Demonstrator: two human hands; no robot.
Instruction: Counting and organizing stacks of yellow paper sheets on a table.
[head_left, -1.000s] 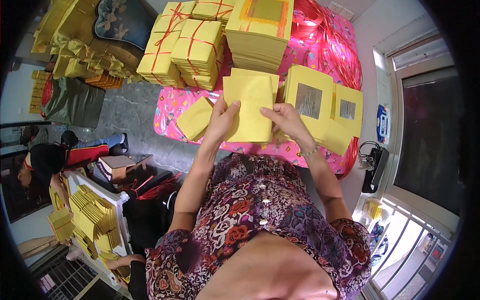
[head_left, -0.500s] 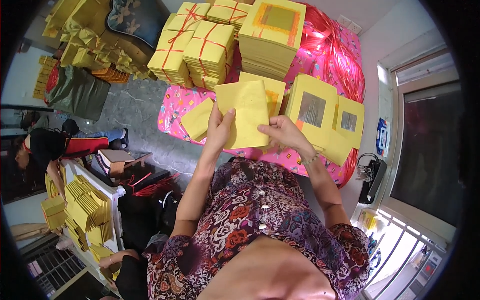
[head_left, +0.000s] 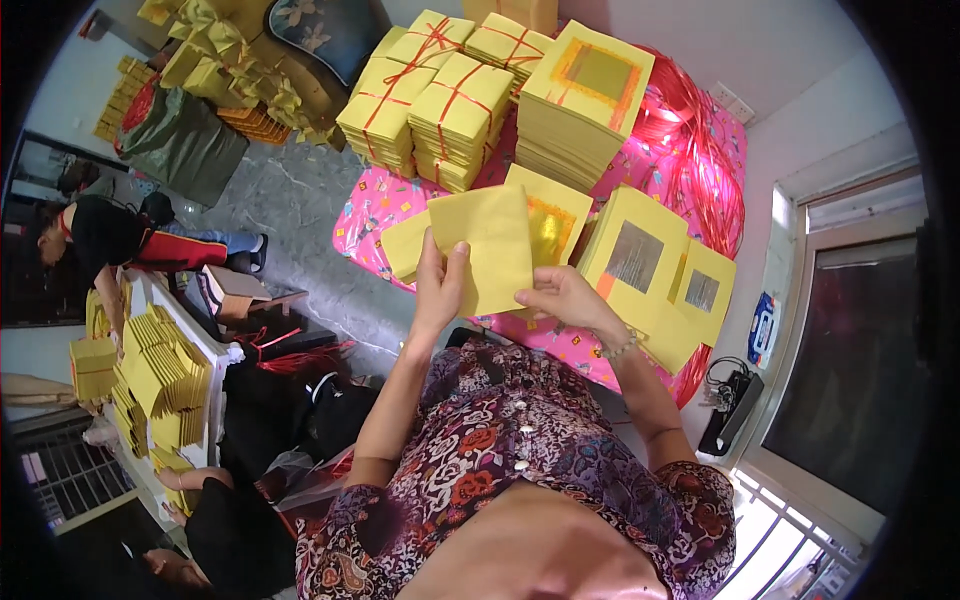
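Note:
In front of my chest is a folded sheet of yellow paper (head_left: 487,240), held up over the table edge. My left hand (head_left: 440,287) grips its left side, thumb on the front. At the lower right corner my right hand (head_left: 565,298) pinches the edge between thumb and fingers. Behind the sheet lies yellow paper with a gold foil square (head_left: 548,230), partly covered. To the right rest yellow papers with a silver foil square (head_left: 632,255) and a smaller silver-foil stack (head_left: 706,290). A yellow packet (head_left: 403,245) shows behind my left hand.
The table has a pink patterned cover (head_left: 365,210). Bundles tied with red ribbon (head_left: 460,105) and a tall paper stack (head_left: 570,135) stand at the back, beside loose red strands (head_left: 695,165). Leftward, two people work at a white table (head_left: 215,365) piled with yellow paper.
The view has shifted, so the table sits lower and further right. The folded sheet stays in both hands, turned slightly. At the left, the nearer co-worker shows more.

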